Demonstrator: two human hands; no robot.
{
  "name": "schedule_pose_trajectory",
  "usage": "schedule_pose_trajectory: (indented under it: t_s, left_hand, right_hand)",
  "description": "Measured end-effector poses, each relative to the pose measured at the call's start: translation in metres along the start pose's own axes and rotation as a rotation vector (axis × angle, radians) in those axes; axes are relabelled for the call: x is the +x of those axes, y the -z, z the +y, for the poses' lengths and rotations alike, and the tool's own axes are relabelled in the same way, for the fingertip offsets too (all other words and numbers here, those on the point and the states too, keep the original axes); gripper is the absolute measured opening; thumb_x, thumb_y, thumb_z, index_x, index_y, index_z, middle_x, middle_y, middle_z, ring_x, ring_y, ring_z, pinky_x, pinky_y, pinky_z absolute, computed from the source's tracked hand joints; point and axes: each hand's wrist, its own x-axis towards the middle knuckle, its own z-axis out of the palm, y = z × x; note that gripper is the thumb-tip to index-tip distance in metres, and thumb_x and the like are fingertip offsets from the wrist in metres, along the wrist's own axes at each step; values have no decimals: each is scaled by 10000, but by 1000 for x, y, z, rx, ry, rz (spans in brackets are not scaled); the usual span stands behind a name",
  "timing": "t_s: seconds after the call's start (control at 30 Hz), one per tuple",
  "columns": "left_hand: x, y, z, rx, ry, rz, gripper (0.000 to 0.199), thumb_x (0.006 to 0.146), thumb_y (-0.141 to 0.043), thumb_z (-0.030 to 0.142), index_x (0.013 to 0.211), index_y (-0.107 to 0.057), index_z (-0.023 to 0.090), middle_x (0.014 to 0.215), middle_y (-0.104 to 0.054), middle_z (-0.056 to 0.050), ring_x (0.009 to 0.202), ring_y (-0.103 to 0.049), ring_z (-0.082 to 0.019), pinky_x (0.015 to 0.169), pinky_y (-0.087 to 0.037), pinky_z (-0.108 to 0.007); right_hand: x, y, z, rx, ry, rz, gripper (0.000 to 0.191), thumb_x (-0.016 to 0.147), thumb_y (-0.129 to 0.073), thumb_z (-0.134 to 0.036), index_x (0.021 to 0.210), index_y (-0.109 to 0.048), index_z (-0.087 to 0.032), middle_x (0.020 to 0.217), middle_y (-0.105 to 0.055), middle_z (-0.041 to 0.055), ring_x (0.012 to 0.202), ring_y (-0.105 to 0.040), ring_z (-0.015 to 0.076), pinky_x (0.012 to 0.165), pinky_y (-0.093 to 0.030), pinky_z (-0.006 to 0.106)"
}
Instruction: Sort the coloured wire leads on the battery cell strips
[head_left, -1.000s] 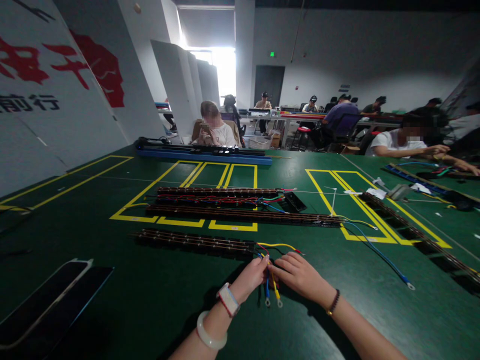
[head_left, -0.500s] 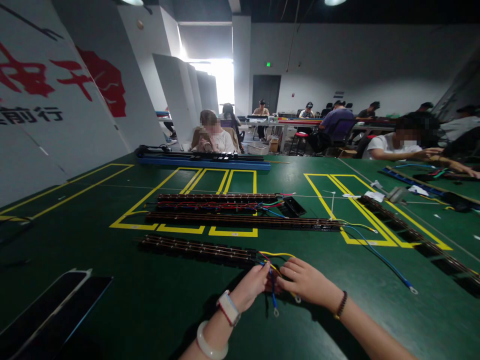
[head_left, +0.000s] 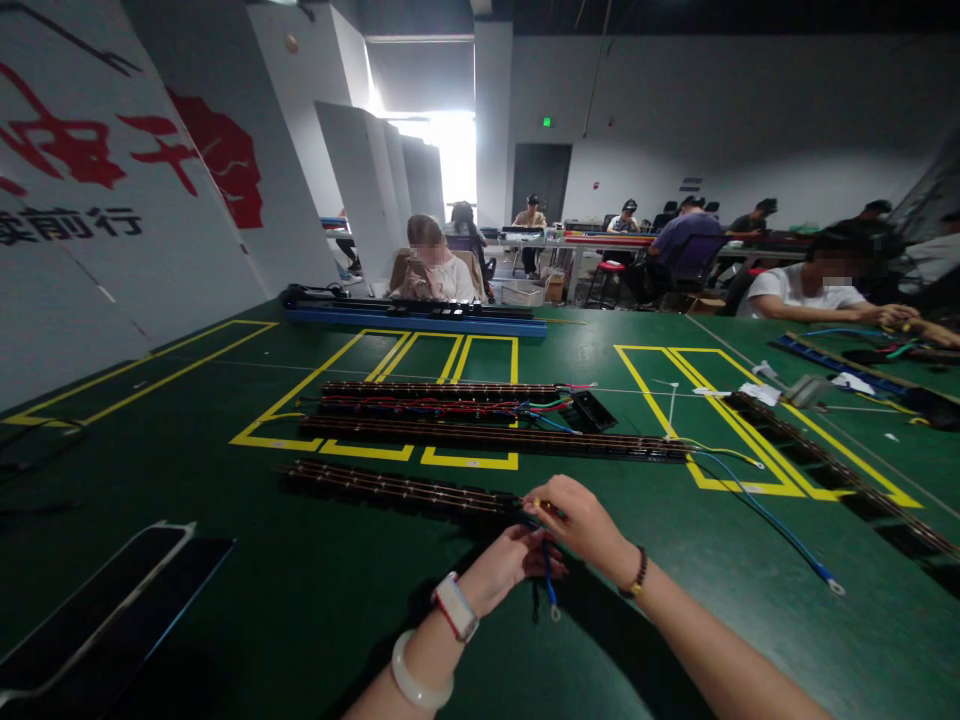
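A dark slatted strip [head_left: 405,490] with thin copper-coloured rods running along it lies on the green table, its right end at my hands. My left hand [head_left: 506,565], with a watch and a pale bangle on its wrist, is closed around the wires at that end. From its fingers a blue wire [head_left: 550,580] hangs down, tipped with a metal ring terminal. My right hand [head_left: 585,520] is just above and to the right, fingertips pinched on a yellow wire, mostly hidden by the fingers. The exact grip of the left fingers is partly covered.
Beyond my hands lie a longer copper-rodded strip [head_left: 487,438] and a small black tray [head_left: 592,411]. A blue rail [head_left: 420,322] stands at the far edge. Dark panels [head_left: 120,620] are at lower left. Another strip [head_left: 840,470] lies right. Co-workers sit around.
My right hand has moved up and left to the strip's end, and the yellow wire is now mostly hidden in its fingers. My left hand has dropped slightly lower. The view has shifted slightly.
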Motion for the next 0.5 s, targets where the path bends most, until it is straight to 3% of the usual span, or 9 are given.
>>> schedule_pose_trajectory:
  t_s: [0.17, 0.3, 0.43, 0.5]
  left_hand:
    - [-2, 3, -2, -20, -34, 49, 365, 683, -732, 333, 956, -648, 106, 837, -688, -90, 746, -646, -183, 761, -502, -350]
    - [-5, 1, 2, -43, -43, 51, 383, 658, -734, 268, 1013, -642, 161, 1019, -680, -85, 911, -623, -208, 769, -499, -337]
    - [-3, -1, 1, -2, -14, 24, 324, 714, -699, 357, 907, -643, 103, 811, -681, -93, 724, -638, -179, 770, -493, -364]
    - [-1, -1, 0, 20, 0, 30, 364, 728, -694, 416, 870, -624, 88, 752, -664, -86, 674, -640, -170, 760, -488, -358]
  right_hand:
    - [62, -40, -26, -281, 95, -200, 212, 933, -522, -307, 844, -662, -176, 760, -638, 51, 731, -579, 162, 691, -418, 266]
    - [77, -64, -31, -340, 80, -327, 184, 915, -553, -288, 850, -672, -164, 813, -648, 67, 773, -600, 179, 712, -425, 276]
    - [61, -50, -15, -207, 35, -206, 225, 932, -529, -308, 1103, -631, -205, 906, -658, 57, 853, -596, 172, 767, -424, 271]
    - [46, -34, 0, -213, -34, -128, 224, 933, -523, -308, 1100, -633, -208, 896, -655, 53, 848, -587, 177, 775, -422, 285]
